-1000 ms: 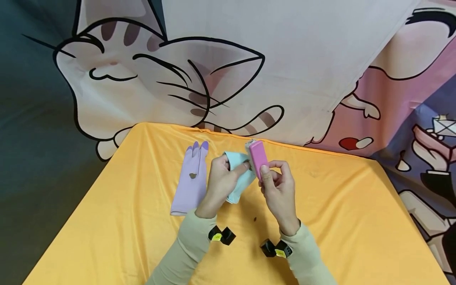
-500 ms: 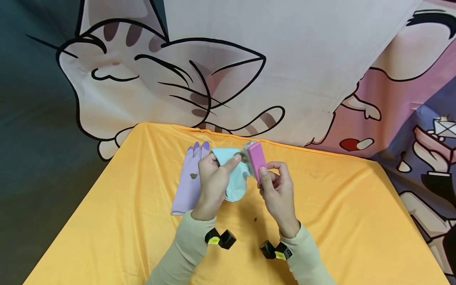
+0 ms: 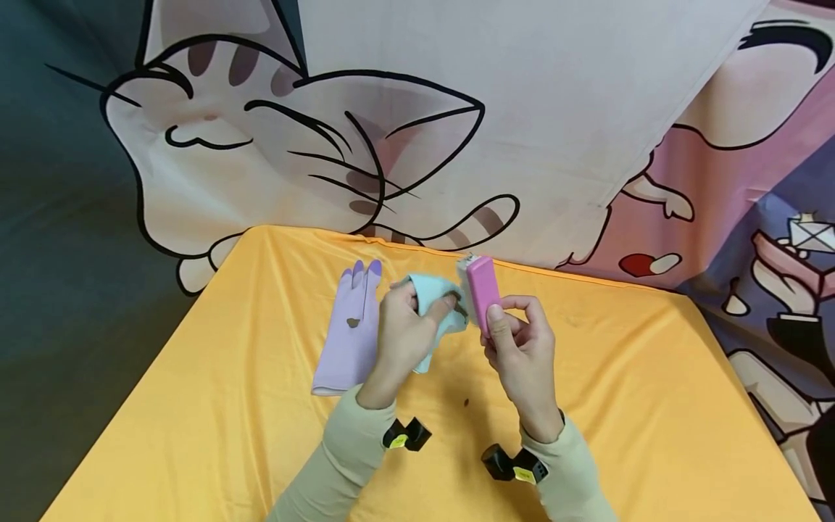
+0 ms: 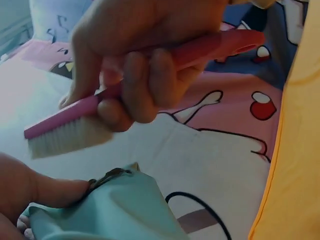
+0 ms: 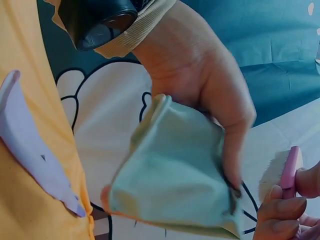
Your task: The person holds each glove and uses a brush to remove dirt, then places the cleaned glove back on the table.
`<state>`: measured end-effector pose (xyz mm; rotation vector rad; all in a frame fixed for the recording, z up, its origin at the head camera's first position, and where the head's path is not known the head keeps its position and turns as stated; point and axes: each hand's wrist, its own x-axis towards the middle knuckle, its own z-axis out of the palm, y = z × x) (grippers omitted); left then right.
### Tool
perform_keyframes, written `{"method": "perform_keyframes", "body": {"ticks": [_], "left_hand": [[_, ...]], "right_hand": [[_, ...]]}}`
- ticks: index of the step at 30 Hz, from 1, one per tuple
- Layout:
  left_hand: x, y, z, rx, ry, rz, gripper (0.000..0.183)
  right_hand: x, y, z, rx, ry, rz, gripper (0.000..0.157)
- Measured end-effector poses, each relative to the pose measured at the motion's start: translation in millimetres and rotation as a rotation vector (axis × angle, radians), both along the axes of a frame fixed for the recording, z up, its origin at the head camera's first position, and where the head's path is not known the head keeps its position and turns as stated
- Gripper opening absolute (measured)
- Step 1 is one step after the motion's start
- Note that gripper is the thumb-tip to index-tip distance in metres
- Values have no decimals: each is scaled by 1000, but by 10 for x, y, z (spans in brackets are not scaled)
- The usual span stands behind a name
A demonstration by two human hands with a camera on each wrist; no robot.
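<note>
My left hand (image 3: 406, 333) grips a soft, smooth mint-green piece (image 3: 430, 297), thumb pressed on its edge beside a dark brown smear (image 4: 112, 175). In the right wrist view the mint-green piece (image 5: 170, 165) looks folded, pouch-like, its exact kind unclear. My right hand (image 3: 524, 351) holds a pink brush (image 3: 483, 290) by its handle, thumb along the near side. The left wrist view shows pale bristles (image 4: 70, 137) pointing down, a short way above the mint-green piece. To the left lies a lilac rubber glove (image 3: 349, 341) with a brown spot.
A yellow cloth (image 3: 228, 406) covers the table, with a small dark speck (image 3: 466, 402) on it below my hands. Behind stands a fabric backdrop (image 3: 554, 130) printed with a cartoon cat. Each wrist carries a small black camera (image 3: 515, 464).
My left hand shifted left with the mint-green piece, which showed broader half a second ago, then came back right and tilted it. The brush has moved slightly right. The glove stays put.
</note>
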<state>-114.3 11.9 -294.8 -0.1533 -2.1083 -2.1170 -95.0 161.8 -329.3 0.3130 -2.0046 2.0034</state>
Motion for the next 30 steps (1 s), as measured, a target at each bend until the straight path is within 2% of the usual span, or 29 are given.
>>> {"method": "perform_keyframes", "body": {"ticks": [2,4,10,11,16,21,25,27,30], "left_hand": [[23,24,21,-39,-14,-33,13],[41,44,24,-28,-34,-46,13],[-99,52,-250,174,-26,-41,12],[-127,47,-294,209,-20,-41,13],[-160,20,-307,326,-13,-7,13],[-188,-5,-315,385,6,11,13],[-195,-12,-313,366,11,36,12],[-194,-3,-315,305,15,36,13],[-182,36,-322,181,18,3,17]], "right_hand": [[-7,-6,-15,13,23,-5,11],[-18,-17,-35,56,57,-24,12],[-6,-77,-49,179,119,-90,18],[-3,-82,-48,181,119,-90,18],[-8,-73,-69,178,82,-55,17],[-17,-54,-87,168,17,-27,16],[-18,-36,-58,140,1,-21,15],[-13,-28,-42,113,16,-19,13],[-10,-26,-21,60,49,-11,11]]}}
